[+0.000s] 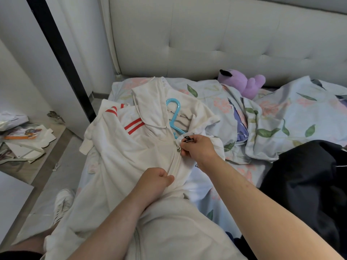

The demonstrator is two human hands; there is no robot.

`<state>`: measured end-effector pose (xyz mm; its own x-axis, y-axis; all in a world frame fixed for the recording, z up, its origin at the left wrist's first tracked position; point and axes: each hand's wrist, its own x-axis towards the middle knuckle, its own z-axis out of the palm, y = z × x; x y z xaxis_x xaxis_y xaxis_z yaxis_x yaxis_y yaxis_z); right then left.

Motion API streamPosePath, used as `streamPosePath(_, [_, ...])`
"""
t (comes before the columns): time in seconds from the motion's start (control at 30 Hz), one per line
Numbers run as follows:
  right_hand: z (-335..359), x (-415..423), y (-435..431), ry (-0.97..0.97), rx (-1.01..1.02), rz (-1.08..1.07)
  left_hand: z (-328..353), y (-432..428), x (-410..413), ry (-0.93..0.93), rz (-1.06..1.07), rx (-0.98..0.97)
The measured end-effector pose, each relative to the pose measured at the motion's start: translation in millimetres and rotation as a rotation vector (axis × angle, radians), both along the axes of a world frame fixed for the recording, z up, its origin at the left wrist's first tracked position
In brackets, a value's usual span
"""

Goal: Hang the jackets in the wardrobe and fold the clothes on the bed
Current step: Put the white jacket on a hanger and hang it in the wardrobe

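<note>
Jacket (pixel 122 162), zip (pixel 179 147) pinched, hanger (pixel 173 111) inside (mostly hidden)

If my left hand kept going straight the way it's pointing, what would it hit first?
Probably your right hand, pinching the zipper pull just ahead; the left hand grips the white jacket lower on the same zip. Depth is unclear.
</note>
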<state>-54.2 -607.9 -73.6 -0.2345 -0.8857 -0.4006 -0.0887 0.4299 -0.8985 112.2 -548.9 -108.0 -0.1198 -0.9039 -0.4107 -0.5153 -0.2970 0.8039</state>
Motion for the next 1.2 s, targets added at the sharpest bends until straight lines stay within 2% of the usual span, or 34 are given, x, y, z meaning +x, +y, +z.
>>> streamPosePath(0.5, [0.1, -0.9, -50.3, 0.165, -0.093, 0.011, -28.4, -3.8, 3.2, -0.036, 0.028, 0.043])
streamPosePath(0.77, [-11.4, -3.1, -70.4, 0.251, -0.087, 0.102, -28.9, -36.9, 11.0, -0.194, -0.053, 0.038])
streamPosePath(0.87, [-4.3, -8.1, -77.0, 0.216, -0.17, 0.098, -1.5, -65.4, 12.8, -0.234, 0.015, -0.104])
streamPosePath(0.97, [1.7, -12.7, -80.2, 0.353, -0.289, 0.048, 25.5, -98.9, 12.2, -0.254, 0.074, -0.38])
streamPosePath(1.07, [3.9, -22.9, -79.0, 0.513, -0.404, -0.081, 37.6, -133.5, 14.0, -0.445, 0.057, -0.514])
streamPosePath(1.13, [1.0, -34.8, -77.1, 0.612, -0.41, -0.141, 36.5, -153.4, 19.5, -0.644, 0.001, -0.482])
streamPosePath(1.2, [-5.7, -45.9, -73.3, 0.655, -0.368, -0.194, 30.3, -166.7, 26.8, -0.731, -0.081, -0.429])
